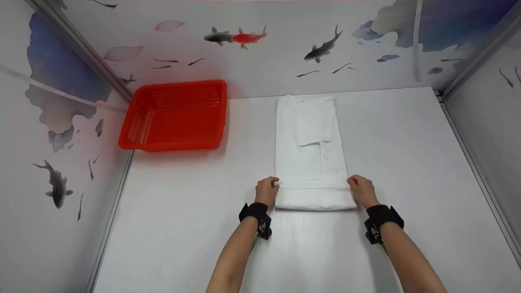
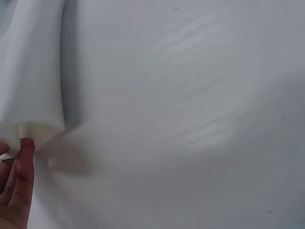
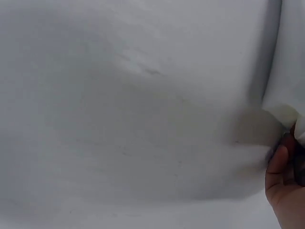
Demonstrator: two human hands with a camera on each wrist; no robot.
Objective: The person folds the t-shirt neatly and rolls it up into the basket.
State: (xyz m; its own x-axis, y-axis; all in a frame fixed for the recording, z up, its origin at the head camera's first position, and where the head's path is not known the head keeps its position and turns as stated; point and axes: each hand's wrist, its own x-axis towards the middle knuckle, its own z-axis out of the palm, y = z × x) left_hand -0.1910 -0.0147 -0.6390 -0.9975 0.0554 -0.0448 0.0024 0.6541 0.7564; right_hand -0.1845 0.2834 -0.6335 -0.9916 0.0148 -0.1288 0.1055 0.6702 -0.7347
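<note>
A white shirt [image 1: 311, 162] lies folded into a long narrow strip on the white table, with what looks like a sleeve [image 1: 315, 122] laid flat over its upper part. Its near end is turned up into a broad band [image 1: 315, 198]. At the left end of this band, my left hand [image 1: 267, 190] pinches the cloth edge between thumb and fingers. My right hand [image 1: 363, 191] pinches the opposite end at about the same height. Each wrist view catches the fingertips at the rolled cloth's open side; the left fingers [image 2: 21, 176] are partly cut off by the frame.
A red plastic basket [image 1: 183, 130] with perforated sides stands at the back left of the table [image 1: 195, 228]. Walls printed with fish enclose the table at the back [image 1: 281, 53], left and right. Black camera straps [image 1: 255, 215] circle both wrists.
</note>
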